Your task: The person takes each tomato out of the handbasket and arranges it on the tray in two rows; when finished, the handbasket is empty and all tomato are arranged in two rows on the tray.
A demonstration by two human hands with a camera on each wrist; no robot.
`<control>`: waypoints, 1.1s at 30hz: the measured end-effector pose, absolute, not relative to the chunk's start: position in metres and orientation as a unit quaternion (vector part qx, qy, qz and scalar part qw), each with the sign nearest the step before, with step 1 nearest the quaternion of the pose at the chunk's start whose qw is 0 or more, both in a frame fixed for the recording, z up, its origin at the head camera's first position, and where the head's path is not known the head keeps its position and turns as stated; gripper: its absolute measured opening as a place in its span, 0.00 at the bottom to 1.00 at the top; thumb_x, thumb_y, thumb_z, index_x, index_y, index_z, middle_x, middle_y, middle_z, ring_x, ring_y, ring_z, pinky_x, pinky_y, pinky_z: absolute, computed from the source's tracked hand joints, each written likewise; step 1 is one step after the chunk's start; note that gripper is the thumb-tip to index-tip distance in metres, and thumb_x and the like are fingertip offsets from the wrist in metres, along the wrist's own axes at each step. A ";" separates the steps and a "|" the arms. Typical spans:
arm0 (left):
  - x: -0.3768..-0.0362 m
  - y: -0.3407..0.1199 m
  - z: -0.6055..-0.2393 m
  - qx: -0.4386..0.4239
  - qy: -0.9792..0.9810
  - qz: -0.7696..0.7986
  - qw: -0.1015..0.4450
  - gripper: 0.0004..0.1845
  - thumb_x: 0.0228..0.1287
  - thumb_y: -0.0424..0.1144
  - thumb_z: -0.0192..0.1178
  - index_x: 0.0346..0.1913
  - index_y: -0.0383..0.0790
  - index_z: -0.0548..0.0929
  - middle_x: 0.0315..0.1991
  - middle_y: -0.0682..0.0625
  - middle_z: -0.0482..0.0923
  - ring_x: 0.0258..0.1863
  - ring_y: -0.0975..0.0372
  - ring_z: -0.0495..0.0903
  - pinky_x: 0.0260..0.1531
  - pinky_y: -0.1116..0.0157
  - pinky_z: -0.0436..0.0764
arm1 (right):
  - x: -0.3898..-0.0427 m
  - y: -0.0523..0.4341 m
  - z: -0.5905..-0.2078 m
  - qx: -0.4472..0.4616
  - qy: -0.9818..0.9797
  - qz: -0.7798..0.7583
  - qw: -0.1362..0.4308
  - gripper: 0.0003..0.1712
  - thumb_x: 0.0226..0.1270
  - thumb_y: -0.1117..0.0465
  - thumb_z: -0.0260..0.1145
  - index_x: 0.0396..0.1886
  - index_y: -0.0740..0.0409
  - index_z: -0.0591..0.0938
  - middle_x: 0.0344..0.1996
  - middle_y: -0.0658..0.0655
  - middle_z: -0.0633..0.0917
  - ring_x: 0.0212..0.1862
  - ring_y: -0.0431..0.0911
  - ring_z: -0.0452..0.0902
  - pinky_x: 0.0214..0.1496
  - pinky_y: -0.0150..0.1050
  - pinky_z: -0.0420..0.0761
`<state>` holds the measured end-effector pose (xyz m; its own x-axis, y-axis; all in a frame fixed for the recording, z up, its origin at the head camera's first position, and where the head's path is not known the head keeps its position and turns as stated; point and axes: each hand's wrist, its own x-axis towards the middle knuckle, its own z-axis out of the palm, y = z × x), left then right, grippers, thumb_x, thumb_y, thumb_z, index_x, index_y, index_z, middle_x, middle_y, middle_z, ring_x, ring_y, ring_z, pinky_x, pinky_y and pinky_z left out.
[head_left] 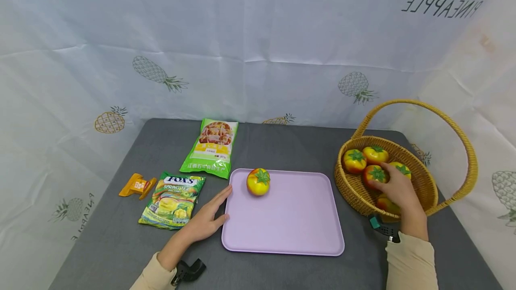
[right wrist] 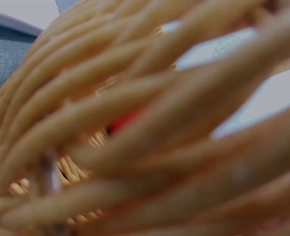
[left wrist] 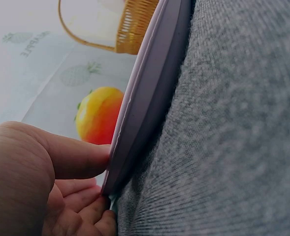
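the left hand (head_left: pixel 203 223) lay flat with straight fingers against the left edge of the lilac tray (head_left: pixel 298 232) near the tabletop's front edge. one tomato (head_left: pixel 258 181) sat in the tray's far-left corner. the right hand (head_left: pixel 397 189) reached into the wicker basket (head_left: pixel 427 182), fingers over a tomato there (head_left: pixel 376 174); grip undeterminable.

Right wrist view – wicker basket (right wrist: pixel 149 128) blurred; right hand (head_left: pixel 397 191) covers tomatoes (head_left: pixel 387 203) partly.
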<state>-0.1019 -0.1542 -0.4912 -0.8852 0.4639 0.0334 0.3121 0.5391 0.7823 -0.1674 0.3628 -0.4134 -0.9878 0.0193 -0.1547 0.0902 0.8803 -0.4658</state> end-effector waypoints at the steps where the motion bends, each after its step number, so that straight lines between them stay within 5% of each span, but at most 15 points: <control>1: -0.102 -0.154 -0.491 0.222 0.873 0.424 0.090 0.36 0.66 0.32 0.55 0.74 0.37 0.53 0.75 0.44 0.49 0.73 0.51 0.52 0.68 0.46 0.55 | -0.168 0.363 -0.414 0.028 0.967 -0.240 0.074 0.49 0.65 0.42 0.60 0.70 0.73 0.54 0.61 0.81 0.63 0.56 0.74 0.62 0.54 0.70 0.66; 10: -0.102 -0.153 -0.490 0.223 0.873 0.424 0.090 0.36 0.66 0.31 0.55 0.74 0.37 0.52 0.75 0.44 0.49 0.73 0.50 0.52 0.68 0.46 0.55 | -0.166 0.363 -0.414 0.024 0.971 -0.229 0.059 0.49 0.64 0.42 0.61 0.69 0.75 0.56 0.60 0.81 0.64 0.54 0.73 0.63 0.53 0.69 0.67; 33: -0.102 -0.154 -0.491 0.227 0.872 0.424 0.087 0.36 0.66 0.33 0.55 0.74 0.37 0.52 0.75 0.44 0.49 0.73 0.50 0.53 0.68 0.47 0.55 | -0.141 0.325 -0.393 0.018 0.942 -0.299 -0.150 0.44 0.62 0.48 0.66 0.70 0.64 0.62 0.62 0.75 0.66 0.59 0.70 0.61 0.55 0.69 0.62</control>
